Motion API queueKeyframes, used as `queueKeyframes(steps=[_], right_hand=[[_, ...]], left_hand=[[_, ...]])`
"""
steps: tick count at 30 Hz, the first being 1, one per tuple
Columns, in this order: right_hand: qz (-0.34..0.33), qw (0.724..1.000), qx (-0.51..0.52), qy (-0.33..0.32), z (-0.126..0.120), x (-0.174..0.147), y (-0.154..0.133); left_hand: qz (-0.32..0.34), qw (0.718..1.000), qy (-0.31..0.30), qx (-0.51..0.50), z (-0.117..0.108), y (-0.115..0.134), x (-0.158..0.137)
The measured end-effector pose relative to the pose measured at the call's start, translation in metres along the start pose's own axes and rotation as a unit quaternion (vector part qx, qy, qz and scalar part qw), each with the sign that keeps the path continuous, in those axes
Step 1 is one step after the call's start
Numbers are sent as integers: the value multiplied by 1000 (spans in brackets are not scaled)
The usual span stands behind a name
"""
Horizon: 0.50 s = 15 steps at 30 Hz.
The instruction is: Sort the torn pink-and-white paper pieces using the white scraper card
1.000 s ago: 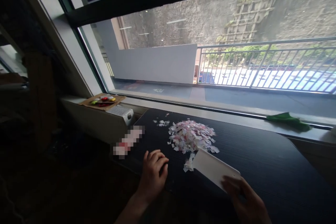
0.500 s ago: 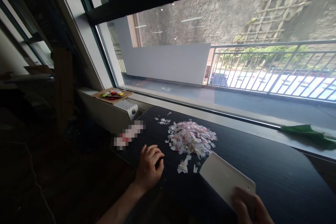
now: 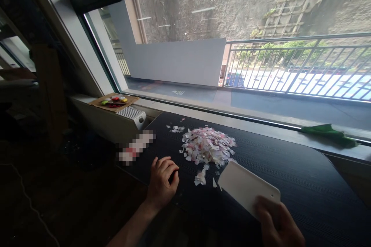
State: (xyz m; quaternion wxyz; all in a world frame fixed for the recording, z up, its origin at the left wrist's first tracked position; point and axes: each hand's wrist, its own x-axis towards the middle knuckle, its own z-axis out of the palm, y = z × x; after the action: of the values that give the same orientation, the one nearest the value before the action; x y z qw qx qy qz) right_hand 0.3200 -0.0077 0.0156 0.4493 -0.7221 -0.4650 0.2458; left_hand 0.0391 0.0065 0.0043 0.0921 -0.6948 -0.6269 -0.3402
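Note:
A flat white plastic board [image 3: 246,186] with rounded corners and a small hole near one end is in my right hand [image 3: 276,218]. My fingers wrap round its near right end, and its far left edge is by the near side of a heap of paper scraps [image 3: 207,144]. The scraps are small, white and pinkish. A small clump of scraps [image 3: 199,177] lies in front of the heap, between the board and my left hand [image 3: 162,181]. That hand rests on the black table [image 3: 292,162] with loosely curled fingers, thumb apart from them, holding nothing visible.
More loose scraps [image 3: 176,128] lie behind the heap on the left. A blurred-out pinkish item [image 3: 136,148] is at the table's left edge. On the sill are a green cloth-like piece [image 3: 329,134] and a brown sheet [image 3: 97,102] with colourful small items. A window runs along the back.
The view has shifted slightly, so the whole scene sits a little further left and higher. The board and both hands keep nearly the same places relative to the heap.

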Motion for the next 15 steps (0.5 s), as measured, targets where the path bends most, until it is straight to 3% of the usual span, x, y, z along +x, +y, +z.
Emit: queueKeyframes(steps=[4, 9, 15], right_hand=[[-36, 999, 33, -14, 1, -1, -4], [10, 999, -15, 51, -2, -2, -3], [-55, 998, 25, 17, 0, -4, -3]], left_hand=[[0, 1000, 7, 1, 0, 0, 0], [-4, 1000, -1, 0, 0, 0, 0], [-11, 1000, 1, -2, -1, 0, 0]])
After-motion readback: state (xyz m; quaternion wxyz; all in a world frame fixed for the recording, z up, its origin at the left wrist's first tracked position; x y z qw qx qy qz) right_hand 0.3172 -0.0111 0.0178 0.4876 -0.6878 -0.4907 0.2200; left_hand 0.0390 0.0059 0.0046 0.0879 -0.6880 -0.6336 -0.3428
